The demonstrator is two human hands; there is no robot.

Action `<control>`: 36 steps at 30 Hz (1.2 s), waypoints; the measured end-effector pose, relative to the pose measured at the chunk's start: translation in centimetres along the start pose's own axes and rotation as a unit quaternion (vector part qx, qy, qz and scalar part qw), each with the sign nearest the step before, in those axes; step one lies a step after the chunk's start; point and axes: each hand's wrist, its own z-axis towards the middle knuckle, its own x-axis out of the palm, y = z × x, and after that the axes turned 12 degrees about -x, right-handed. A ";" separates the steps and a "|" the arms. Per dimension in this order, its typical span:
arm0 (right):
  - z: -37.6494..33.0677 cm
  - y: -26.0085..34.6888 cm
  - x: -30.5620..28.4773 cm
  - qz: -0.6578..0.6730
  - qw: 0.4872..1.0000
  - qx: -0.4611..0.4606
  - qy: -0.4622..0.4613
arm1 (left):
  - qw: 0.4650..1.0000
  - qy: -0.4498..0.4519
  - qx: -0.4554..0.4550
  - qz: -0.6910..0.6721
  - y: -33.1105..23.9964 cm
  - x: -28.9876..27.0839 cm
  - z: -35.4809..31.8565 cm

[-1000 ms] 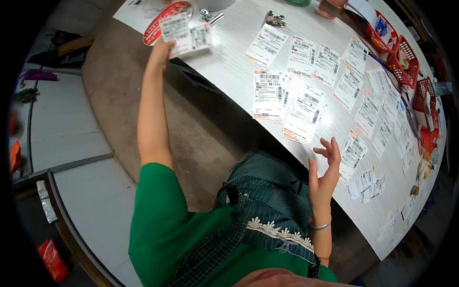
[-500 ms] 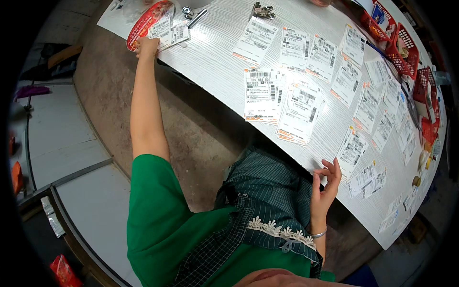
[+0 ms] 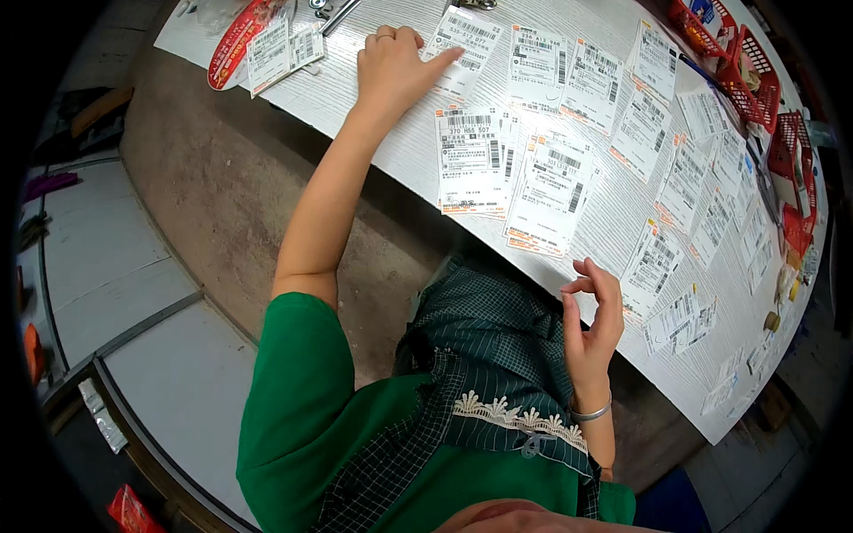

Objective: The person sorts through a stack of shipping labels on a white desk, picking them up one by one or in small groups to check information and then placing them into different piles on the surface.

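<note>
My left hand is over the table's far left part, thumb stretched out across a white shipping label with a barcode. Its fingers are apart and nothing shows in them. By the near table edge my right hand hovers with loosely bent fingers, thumb apart, holding nothing. Closest to it lies a label with orange print. Between the hands are two overlapping piles of labels, one on the left and one on the right. More labels lie spread in rows behind them.
A red oval card lies at the far left, with a small stack of labels beside it. A metal rod and a bulldog clip are at the back. Red plastic baskets stand along the right side of the white table.
My left hand has left the small label stack by the red card and moved right to the label near the bulldog clip. My right hand has shifted slightly, and the view has moved a little.
</note>
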 end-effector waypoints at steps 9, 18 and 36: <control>5.8 -2.9 0.1 -0.029 0.997 -0.021 0.070 | 0.902 0.033 -0.088 -0.422 2.9 0.6 -1.0; 22.7 -8.7 4.0 -0.212 0.948 -0.197 0.131 | 0.826 0.036 -0.086 -0.557 3.5 2.0 -1.1; 31.5 -8.9 5.4 -0.378 0.845 -0.185 0.330 | 0.801 0.042 -0.154 -0.577 2.4 0.7 -1.2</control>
